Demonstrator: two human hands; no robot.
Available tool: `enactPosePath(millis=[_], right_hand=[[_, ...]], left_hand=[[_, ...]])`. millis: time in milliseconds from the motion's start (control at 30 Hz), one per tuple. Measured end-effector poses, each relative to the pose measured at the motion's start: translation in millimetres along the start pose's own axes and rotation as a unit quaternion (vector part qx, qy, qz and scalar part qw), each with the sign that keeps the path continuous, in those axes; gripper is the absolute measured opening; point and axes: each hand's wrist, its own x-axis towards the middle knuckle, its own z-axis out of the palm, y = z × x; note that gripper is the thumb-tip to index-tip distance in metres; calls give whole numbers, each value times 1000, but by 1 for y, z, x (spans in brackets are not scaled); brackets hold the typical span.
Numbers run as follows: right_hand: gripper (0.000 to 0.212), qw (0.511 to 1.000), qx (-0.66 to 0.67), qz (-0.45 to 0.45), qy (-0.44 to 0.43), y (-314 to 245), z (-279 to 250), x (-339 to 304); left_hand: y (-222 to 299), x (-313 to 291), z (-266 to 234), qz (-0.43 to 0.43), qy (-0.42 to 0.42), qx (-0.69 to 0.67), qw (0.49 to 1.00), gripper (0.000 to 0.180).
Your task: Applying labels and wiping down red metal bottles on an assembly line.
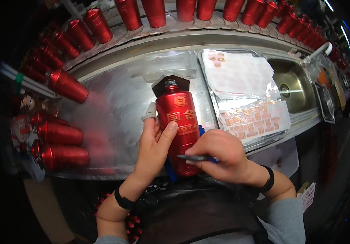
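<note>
A shiny red bottle (176, 106) with gold lettering and an uncapped threaded neck lies tilted in front of me, its neck pointing away. My left hand (155, 142) is closed round its left side, thumb across the front, with a whitish cover on one fingertip. In my right hand (220, 156) is a slim dark pointed tool (195, 157), possibly tweezers; its tip is at the lower front of the bottle. Blue cloth (170, 168) shows beneath the bottle. Behind the neck stands a dark angular holder (158, 86).
White sticker sheets (240, 77) with gold-and-red labels lie on a metal tray (212, 106) at the right. Beyond is a sink (301, 87). More red bottles (63, 133) lie left on the metal table (114, 118); a conveyor (171, 30) of upright bottles curves along the back.
</note>
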Motion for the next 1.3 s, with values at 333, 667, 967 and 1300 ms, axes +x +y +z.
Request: enactPosePath(millis=[333,667,967,1300], right_hand=[[19,878,234,323,265,55,6,-19],[23,876,291,312,224,51,3,-15],[23,880,315,280,218,32,8,-11],[23,913,94,276,287,83,3,0]], left_hand=[[-10,11,-3,-42,11,12,999,56],[11,31,13,-20,30,99,994,87],[-1,29,3,12,11,82,997,94],[1,-22,-23,287,-63,542,787,56]])
